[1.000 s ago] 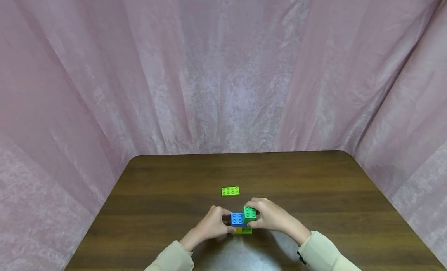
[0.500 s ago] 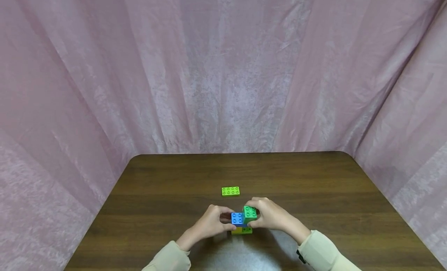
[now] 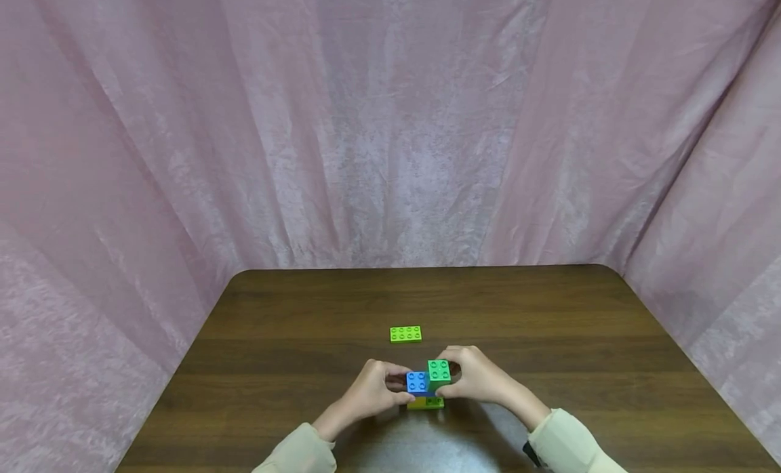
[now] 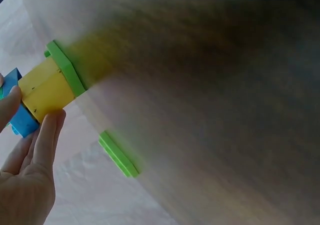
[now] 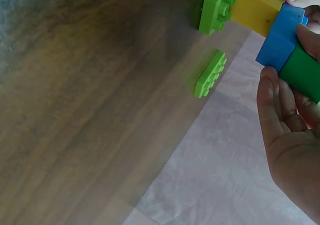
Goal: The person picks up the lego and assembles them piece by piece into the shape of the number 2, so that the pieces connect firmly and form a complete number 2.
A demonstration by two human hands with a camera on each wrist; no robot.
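Observation:
A small tower of toy building bricks stands on the table between both hands. Its base is a lime-green brick point(image 5: 214, 11), with yellow bricks point(image 4: 49, 91) on its left part. Across the yellow lies a blue brick point(image 3: 417, 382), reaching out to the right over the base. A green brick point(image 3: 438, 373) sits on the blue one's right end; whether it is fully pressed down I cannot tell. My left hand point(image 3: 369, 390) grips the tower's left side at the blue and yellow, thumb in front. My right hand point(image 3: 478, 377) pinches the green brick, its fingers also at the blue.
Beyond the tower, a flat lime-green brick point(image 3: 405, 334) with studs up lies alone on the brown wooden table point(image 3: 293, 324). A pink curtain point(image 3: 390, 134) hangs behind the table's far edge and along both sides.
The green brick, slightly skewed before, now looks squared up with the blue one. Both hands stay in nearly the same place.

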